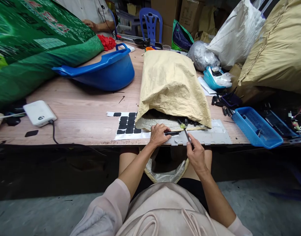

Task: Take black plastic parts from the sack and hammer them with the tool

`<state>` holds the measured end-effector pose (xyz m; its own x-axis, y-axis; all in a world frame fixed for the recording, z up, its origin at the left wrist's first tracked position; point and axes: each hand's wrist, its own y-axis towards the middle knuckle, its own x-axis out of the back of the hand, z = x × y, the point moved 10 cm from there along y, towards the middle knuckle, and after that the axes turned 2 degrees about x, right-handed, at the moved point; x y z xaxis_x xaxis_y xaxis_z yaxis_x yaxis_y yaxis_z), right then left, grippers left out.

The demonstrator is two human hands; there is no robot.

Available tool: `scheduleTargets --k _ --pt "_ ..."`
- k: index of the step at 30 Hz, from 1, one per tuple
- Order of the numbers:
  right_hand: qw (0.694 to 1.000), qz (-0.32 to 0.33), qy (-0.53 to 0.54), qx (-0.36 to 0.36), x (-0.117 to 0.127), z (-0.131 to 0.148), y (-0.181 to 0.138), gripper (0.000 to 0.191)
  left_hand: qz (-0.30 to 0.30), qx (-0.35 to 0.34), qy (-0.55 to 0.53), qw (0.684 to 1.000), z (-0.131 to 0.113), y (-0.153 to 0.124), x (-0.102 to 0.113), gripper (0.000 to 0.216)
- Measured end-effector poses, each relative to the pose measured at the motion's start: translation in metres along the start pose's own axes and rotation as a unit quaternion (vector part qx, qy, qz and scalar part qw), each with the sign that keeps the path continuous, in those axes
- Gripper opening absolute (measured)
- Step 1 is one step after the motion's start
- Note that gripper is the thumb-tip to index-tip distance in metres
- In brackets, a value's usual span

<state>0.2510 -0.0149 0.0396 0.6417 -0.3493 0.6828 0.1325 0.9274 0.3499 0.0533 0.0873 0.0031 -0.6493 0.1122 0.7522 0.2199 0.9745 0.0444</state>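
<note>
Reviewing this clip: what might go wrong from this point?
The left hand has a slim black stick-shaped piece close to the table's front edge; a slip might drop it off.

The slender tool in the right hand points toward the left hand's side, so it might jab the fingers if it skids.

The large tan paper-like bag overlaps the white sheet of black rounded-square stickers; dragging it could crease them.
</note>
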Motion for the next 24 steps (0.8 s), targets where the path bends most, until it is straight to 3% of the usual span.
scheduleTargets --k 4,7,12,16,24 --pt "0.988 0.003 -0.144 -0.048 0.027 -0.039 0.007 0.043 0.001 0.001 -0.005 1.000 0.002 0.000 0.000 0.014" --pt "0.981 -0.003 -0.188 -0.052 0.036 -0.061 0.009 0.042 0.011 0.003 -0.010 1.000 0.003 0.001 -0.002 0.011" --pt "0.973 -0.015 -0.229 -0.002 0.042 -0.070 0.021 0.041 0.016 0.005 -0.013 1.000 0.005 0.001 -0.002 0.013" --pt "0.964 0.014 -0.265 0.020 0.044 -0.080 0.039 0.038 0.020 0.000 -0.001 1.000 0.005 0.001 -0.003 0.021" --pt "0.961 0.008 -0.274 -0.035 0.028 -0.091 0.066 0.024 0.007 -0.007 0.040 0.999 0.009 0.003 -0.004 0.036"
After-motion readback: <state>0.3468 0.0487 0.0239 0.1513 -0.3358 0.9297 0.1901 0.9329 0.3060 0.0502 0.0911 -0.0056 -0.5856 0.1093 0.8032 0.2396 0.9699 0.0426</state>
